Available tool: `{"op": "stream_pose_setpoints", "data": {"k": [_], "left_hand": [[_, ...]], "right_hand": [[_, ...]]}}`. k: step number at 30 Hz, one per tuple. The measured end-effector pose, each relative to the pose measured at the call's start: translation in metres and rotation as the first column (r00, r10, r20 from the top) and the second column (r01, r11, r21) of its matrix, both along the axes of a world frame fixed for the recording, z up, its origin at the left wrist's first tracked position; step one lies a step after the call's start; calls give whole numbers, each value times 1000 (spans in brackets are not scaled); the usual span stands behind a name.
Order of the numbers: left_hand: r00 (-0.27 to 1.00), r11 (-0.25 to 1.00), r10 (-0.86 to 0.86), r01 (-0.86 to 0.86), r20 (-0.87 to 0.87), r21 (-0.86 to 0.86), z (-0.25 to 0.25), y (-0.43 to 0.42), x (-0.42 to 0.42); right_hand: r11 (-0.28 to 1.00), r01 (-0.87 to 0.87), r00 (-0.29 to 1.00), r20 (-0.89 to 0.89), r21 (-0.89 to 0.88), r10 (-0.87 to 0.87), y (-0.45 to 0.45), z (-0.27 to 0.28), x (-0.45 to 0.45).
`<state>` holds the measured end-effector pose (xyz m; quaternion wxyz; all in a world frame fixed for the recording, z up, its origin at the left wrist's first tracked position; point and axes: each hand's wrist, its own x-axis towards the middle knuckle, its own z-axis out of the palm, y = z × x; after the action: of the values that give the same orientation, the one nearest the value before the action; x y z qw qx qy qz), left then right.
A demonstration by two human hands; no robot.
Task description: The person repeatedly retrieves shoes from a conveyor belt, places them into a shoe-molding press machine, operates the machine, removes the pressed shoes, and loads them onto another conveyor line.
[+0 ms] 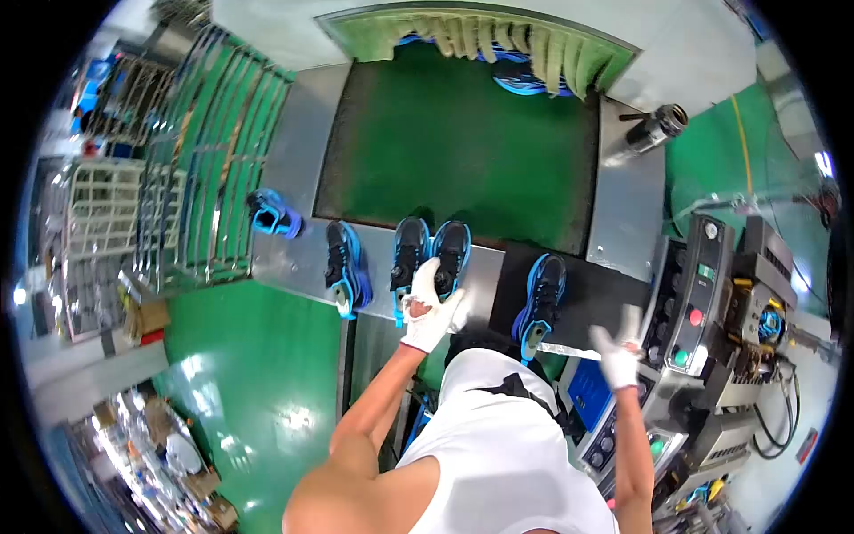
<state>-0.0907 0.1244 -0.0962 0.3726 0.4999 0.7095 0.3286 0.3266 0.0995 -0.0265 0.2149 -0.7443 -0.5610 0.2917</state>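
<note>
My left hand (431, 313), in a white glove with an opening at its back, reaches over two black and blue sneakers standing side by side, the left sneaker (409, 247) and the right sneaker (455, 242). Its fingers are apart, with the thumb smeared by motion; whether it touches a shoe I cannot tell. My right hand (617, 349), gloved too, is raised beside the control panel with fingers spread and nothing in it. Between the hands, a single sneaker (544, 289) lies on a black mat (600, 294). Another sneaker (342, 262) stands farther left.
A green conveyor belt (463, 147) leads to a machine opening with strip curtains (485, 37), sneakers partly behind them. One sneaker (274, 214) sits at the left corner. A dark bottle (654, 129) stands on the right ledge. Machine controls (694, 307) rise at right, a metal rack (218, 151) at left.
</note>
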Motion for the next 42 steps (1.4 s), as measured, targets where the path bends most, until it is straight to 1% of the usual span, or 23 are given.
{"op": "stream_pose_setpoints", "data": {"k": [1, 2, 3, 4, 5, 10, 11, 13, 15, 17, 18, 22, 23, 25, 26, 27, 28, 31, 32, 33, 37, 39, 42], "left_hand": [[1000, 999, -5, 5, 0, -48, -19, 2, -15], [984, 997, -41, 53, -175, 63, -34, 16, -76], [979, 992, -51, 72, -196, 103, -48, 18, -84], [981, 992, -56, 75, -184, 98, -52, 21, -85], [981, 992, -63, 81, -182, 92, -53, 24, -89], [979, 990, -141, 140, -146, -21, -43, 45, -111], [989, 983, -136, 127, -59, -134, -7, 61, -108], [972, 953, -235, 231, 2, -196, 11, 77, -100], [909, 891, -409, 416, 77, -181, 44, 96, -69], [759, 759, -651, 651, -26, 21, 33, 85, -45], [675, 675, -738, 737, 12, 39, 46, 91, -19], [328, 335, -941, 936, 82, 107, 81, 54, 75], [204, 219, -973, 964, 108, 149, 91, 33, 87], [0, 10, -998, 990, 67, 141, 113, -7, 101], [-115, -95, -988, 978, 103, 184, 122, -27, 114], [-196, -174, -966, 976, 168, 133, 133, -50, 118], [-333, -315, -941, 926, 59, 208, 138, -75, 122], [-553, -515, -804, 832, 220, 205, 154, -126, 132], [-621, -596, -756, 784, 206, 174, 165, -163, 139], [-698, -664, -695, 716, 175, 216, 168, -192, 147], [-892, -829, -442, 446, 96, 338, 209, -335, 170], [-947, -896, -314, 319, 65, 308, 231, -405, 186], [-956, -922, -162, 59, -244, 384, 238, -525, 211]], "right_hand": [[952, -110, 924, 323, -287, 204, 27, 28, -85], [929, -109, 992, 26, -354, 126, 51, -9, -184], [939, -42, 990, -140, -340, -7, 46, -30, -228], [993, 3, 996, 92, -119, 8, 40, -74, -253], [988, 121, 989, 74, 101, -128, 39, -120, -260], [943, 329, 938, -99, -55, -333, 42, -101, -246], [927, 364, 911, -173, -86, -374, 46, -86, -241], [859, 480, 857, -113, -180, -503, 39, -49, -235], [767, 600, 711, -287, -229, -642, 21, -29, -227], [707, 685, 654, -279, -175, -703, -24, -8, -231], [655, 750, 570, -410, -95, -712, -38, -13, -231], [304, 949, 196, -597, -84, -778, -122, 22, -239], [255, 966, 243, -505, 45, -828, -159, 25, -246], [110, 971, 175, -318, 213, -932, -213, 51, -281], [-55, 997, -73, -439, -53, -895, -235, 77, -288], [-186, 978, -208, -467, -94, -860, -256, 91, -306], [-315, 944, -322, -473, -97, -820, -279, 100, -326], [-587, 806, -564, -404, -78, -720, -323, 124, -366], [-667, 744, -538, -561, 36, -630, -353, 110, -381], [-747, 663, -594, -574, 46, -563, -374, 134, -394], [-869, 303, -777, -427, 391, -463, -479, 139, -460], [-939, 103, -857, -450, 328, -251, -516, 163, -474], [-887, 35, -947, -268, 461, -176, -586, 174, -480]]}}
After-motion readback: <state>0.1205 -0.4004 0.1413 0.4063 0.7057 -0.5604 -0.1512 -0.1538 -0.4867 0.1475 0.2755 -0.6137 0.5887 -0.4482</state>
